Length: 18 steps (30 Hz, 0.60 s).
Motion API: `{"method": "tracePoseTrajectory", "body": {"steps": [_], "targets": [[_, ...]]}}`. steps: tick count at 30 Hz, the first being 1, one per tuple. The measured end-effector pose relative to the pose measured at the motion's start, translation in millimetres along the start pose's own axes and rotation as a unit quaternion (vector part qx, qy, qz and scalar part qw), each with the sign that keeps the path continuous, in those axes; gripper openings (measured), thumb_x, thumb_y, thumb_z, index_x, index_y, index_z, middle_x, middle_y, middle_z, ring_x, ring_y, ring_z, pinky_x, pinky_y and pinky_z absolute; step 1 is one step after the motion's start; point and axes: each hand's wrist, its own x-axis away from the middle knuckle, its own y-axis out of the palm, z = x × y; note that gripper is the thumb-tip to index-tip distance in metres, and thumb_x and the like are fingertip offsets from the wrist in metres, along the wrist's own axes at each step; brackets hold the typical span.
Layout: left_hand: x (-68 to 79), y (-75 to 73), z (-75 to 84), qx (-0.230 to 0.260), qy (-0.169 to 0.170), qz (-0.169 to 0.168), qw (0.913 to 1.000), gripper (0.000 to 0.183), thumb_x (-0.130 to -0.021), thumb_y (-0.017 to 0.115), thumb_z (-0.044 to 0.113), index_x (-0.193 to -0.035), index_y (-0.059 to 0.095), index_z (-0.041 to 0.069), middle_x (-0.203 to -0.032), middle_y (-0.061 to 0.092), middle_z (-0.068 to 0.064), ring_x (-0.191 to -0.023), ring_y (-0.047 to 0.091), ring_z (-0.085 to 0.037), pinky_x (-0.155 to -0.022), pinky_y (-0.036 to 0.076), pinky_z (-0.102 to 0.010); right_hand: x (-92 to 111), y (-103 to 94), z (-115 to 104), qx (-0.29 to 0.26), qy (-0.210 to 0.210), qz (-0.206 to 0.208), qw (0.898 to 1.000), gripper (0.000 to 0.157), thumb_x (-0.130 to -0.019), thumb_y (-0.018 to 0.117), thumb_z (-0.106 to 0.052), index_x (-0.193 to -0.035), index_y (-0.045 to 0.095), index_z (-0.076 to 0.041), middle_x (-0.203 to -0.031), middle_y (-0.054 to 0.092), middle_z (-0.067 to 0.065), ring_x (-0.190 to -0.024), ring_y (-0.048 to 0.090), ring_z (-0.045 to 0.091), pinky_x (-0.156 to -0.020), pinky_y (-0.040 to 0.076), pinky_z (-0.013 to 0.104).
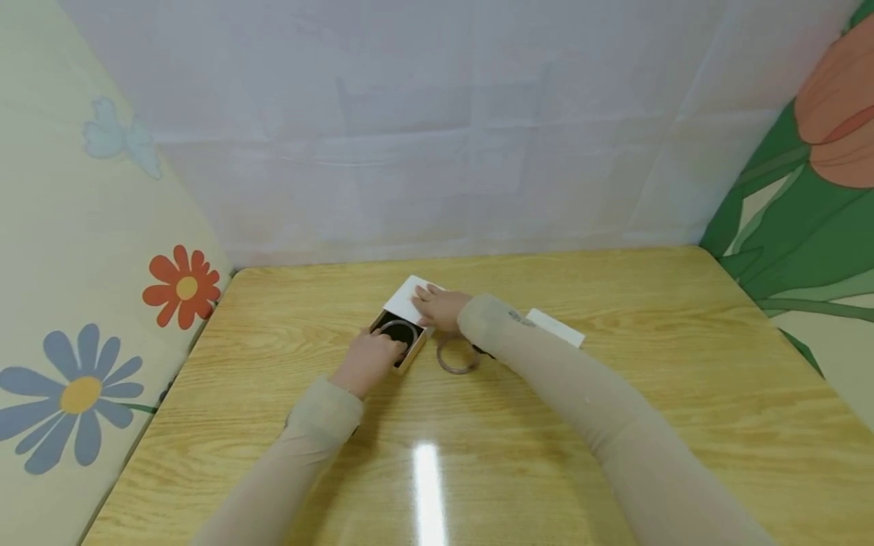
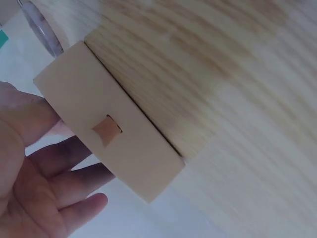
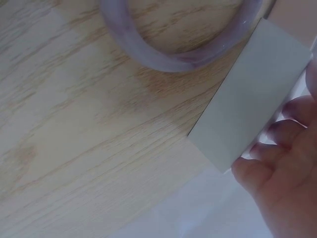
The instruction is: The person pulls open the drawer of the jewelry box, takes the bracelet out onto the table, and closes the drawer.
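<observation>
A small box stands at mid-table, its white sleeve [image 1: 403,301] pushed partway off a tan drawer [image 1: 412,355] with a dark lining. Inside the drawer lies a bangle [image 1: 410,325]. My left hand [image 1: 369,359] reaches over the drawer's near end, thumb and fingers dipping inside by the bangle. In the left wrist view the drawer's end [image 2: 84,99], with a small tab, hides those fingertips; I cannot tell whether they pinch the bangle. My right hand [image 1: 444,307] rests its spread fingers on the sleeve's top; in the right wrist view they lie along the sleeve's edge.
A second, pale purple bangle [image 1: 456,369] lies on the wood table just right of the box, below my right wrist. A white object [image 1: 556,327] sits farther right, partly hidden by my right sleeve. A white cloth [image 1: 444,189] hangs behind the table.
</observation>
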Motion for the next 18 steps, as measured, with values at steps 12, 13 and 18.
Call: {"method": "tracePoseTrajectory", "body": {"steps": [12, 13, 18], "targets": [[1.5, -3.1, 3.6, 0.015, -0.021, -0.008, 0.9996, 0.005, -0.084, 0.076, 0.006, -0.087, 0.073, 0.007, -0.083, 0.074, -0.010, -0.077, 0.071, -0.031, -0.076, 0.057, -0.050, -0.9, 1.7, 0.7, 0.002, -0.001, -0.001, 1.000, 0.061, -0.109, 0.035, -0.034, -0.160, 0.015, -0.007, -0.168, 0.004, 0.014, -0.155, 0.005, 0.032, -0.126, 0.011, 0.040], [1.7, -2.7, 3.8, 0.011, -0.023, 0.001, 0.9997, 0.005, -0.083, 0.077, 0.007, -0.084, 0.071, 0.006, -0.080, 0.073, -0.010, -0.073, 0.070, -0.030, -0.073, 0.057, -0.048, -0.6, 1.4, 0.5, 0.001, 0.000, -0.002, 1.000, 0.061, -0.109, 0.035, -0.034, -0.160, 0.015, -0.007, -0.168, 0.004, 0.014, -0.155, 0.005, 0.032, -0.126, 0.011, 0.040], [2.4, -2.1, 4.2, 0.000, -0.025, 0.039, 0.9989, 0.014, -0.079, 0.078, 0.005, -0.072, 0.066, 0.006, -0.072, 0.070, -0.009, -0.066, 0.068, -0.028, -0.064, 0.054, -0.043, 1.5, -1.0, -1.4, -0.002, 0.002, -0.006, 1.000, 0.061, -0.109, 0.034, -0.034, -0.160, 0.014, -0.007, -0.168, 0.003, 0.014, -0.155, 0.004, 0.032, -0.126, 0.010, 0.040]]}}
